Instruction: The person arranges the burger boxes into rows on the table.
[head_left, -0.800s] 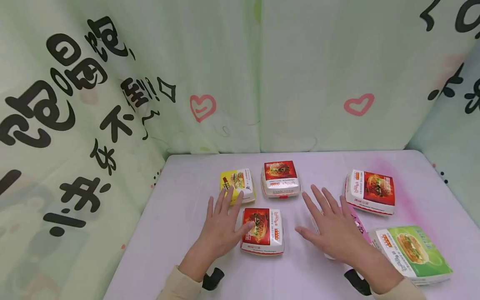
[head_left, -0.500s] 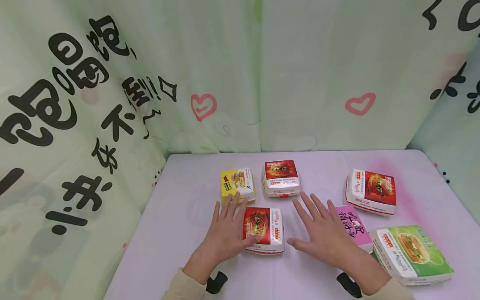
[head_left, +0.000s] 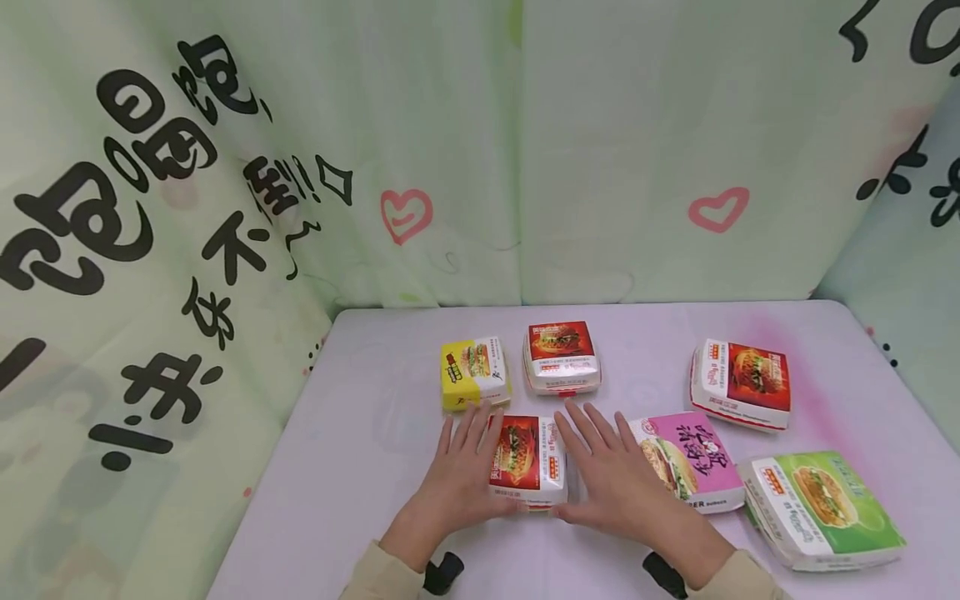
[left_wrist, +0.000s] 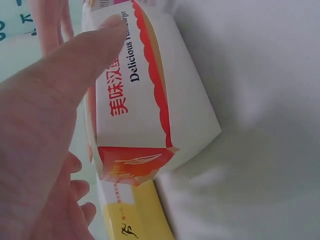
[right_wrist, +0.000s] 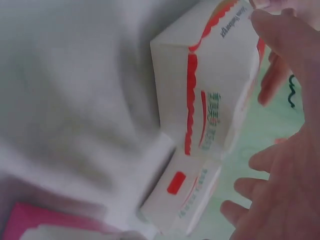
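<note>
At the nearest red box's (head_left: 532,457) edges, left hand (head_left: 459,485) and right hand (head_left: 617,483) spread wide.

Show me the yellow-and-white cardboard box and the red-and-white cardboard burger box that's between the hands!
Yellow-and-white cardboard box (head_left: 474,372): head view, on the middle of its top.
Red-and-white cardboard burger box (head_left: 527,454): head view, on its printed top.

On the table (head_left: 337,417), the front box (head_left: 523,462) lies between the left hand (head_left: 459,479) and the right hand (head_left: 622,492), with the back-left box (head_left: 475,372) and the back-centre box (head_left: 562,358) side by side behind it. Right of the right hand sits the inner box (head_left: 697,462), just left of the corner box (head_left: 828,510) and before the rear-right box (head_left: 741,385); the curtain (head_left: 600,150) hangs behind the table.
</note>
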